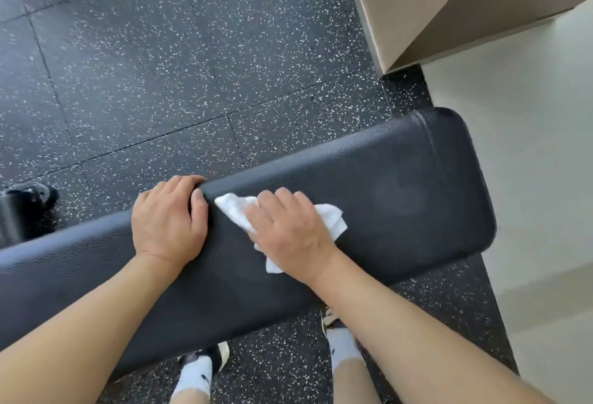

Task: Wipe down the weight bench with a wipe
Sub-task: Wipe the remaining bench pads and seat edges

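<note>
- Weight bench (401, 185), a black padded one, runs across the speckled rubber floor (144, 66) in front of us, its rounded end near the pale wall (529, 178).
- We press our right hand (288, 230) flat on the white wipe (330, 219), fingers fairly straight, so the wipe lies crumpled on the pad's top, about midway along its visible length.
- Our left hand (168, 219) grips the bench's far edge, fingers curled over it, just beside the wipe.
- Both our feet in white socks (343, 347) stand at the bench's near edge.
- We see a black object (22, 207) on the floor beyond the bench's far edge, blurred.
</note>
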### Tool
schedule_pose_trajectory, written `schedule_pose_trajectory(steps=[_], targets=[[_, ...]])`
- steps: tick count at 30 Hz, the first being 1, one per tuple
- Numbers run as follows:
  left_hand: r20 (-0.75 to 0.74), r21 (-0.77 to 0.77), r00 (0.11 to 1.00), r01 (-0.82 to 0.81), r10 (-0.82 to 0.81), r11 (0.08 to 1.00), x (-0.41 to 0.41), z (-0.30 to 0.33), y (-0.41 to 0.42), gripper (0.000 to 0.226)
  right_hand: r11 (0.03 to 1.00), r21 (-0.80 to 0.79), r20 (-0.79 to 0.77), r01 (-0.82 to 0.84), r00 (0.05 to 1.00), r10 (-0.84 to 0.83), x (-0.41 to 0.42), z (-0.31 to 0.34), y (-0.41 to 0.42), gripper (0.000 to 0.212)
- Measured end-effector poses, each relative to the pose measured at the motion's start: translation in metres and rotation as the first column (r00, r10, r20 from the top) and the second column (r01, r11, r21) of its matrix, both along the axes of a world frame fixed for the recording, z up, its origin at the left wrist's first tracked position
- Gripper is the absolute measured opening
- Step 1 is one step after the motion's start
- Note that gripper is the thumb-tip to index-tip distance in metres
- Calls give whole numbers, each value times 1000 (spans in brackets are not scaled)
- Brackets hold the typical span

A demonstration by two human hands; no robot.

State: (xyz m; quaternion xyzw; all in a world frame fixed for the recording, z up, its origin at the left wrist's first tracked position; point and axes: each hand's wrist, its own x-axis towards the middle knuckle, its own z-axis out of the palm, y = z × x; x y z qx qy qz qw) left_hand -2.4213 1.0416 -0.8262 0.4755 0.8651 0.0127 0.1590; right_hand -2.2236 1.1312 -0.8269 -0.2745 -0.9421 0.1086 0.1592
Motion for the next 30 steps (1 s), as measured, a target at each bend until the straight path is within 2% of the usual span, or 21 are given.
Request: schedule_pose_trajectory(steps=[3, 6, 9, 12, 14, 16, 18, 20, 22, 25, 26, 27, 28, 29, 30], targets=[[-11, 12, 1000, 4, -4, 1000, 1, -1, 0, 41, 981, 72, 15, 180, 983, -182, 39, -1, 90, 13], [-28, 20, 1000, -4, 5, 1000, 1, -1, 1, 41, 897, -4, 64, 442, 895, -441, 79, 2, 175, 23], [-40, 29, 999, -2, 3, 1000, 1, -1, 0, 41, 842, -41, 117, 538, 839, -531, 95, 8, 187, 27], [-38, 16, 999, -1, 1, 1000, 0, -3, 1, 40, 895, -15, 196, 445, 879, -434, 69, 10, 129, 25], [-38, 11, 999, 0, 1, 1000, -1, -3, 0, 40, 956, -69, 296, 287, 921, -255, 45, 8, 62, 34], [-38, 21, 999, -2, 3, 1000, -1, -4, -1, 40, 989, -123, 280, 78, 959, -41, 29, 4, -14, 20], [-33, 35, 999, -1, 2, 999, -1, -4, -1, 40, 987, -127, 183, -102, 975, 125, 25, 4, -60, 16], [-27, 52, 1000, -1, 2, 999, -1, -5, -1, 40, 975, -113, 84, -190, 976, 200, 33, -2, -60, 13], [-25, 67, 1000, -3, 4, 998, 0, -4, -2, 41, 972, -132, 117, -196, 970, 212, 44, 7, -25, 14], [-21, 69, 1000, -2, 4, 998, 0, -3, -1, 40, 998, -57, 374, -26, 926, 46, 69, 18, 63, 64], [-18, 68, 1000, 1, 1, 998, 0, -3, -1, 40, 997, 21, 413, 70, 908, -72, 84, 19, 92, 67], [-13, 68, 1000, 4, -3, 998, 0, -3, -1, 40, 974, 53, 403, 219, 888, -221, 96, 21, 117, 56], [-11, 71, 1000, 6, -5, 997, 0, -3, -2, 40, 917, 36, 351, 398, 854, -384, 109, 22, 135, 33], [-10, 74, 1000, 9, -8, 997, 0, -3, -2, 40, 848, -3, 294, 529, 811, -505, 118, 21, 145, 22], [-14, 77, 1000, 13, -12, 997, -1, -4, -2, 40, 797, -25, 263, 604, 773, -578, 121, 17, 144, 27]])
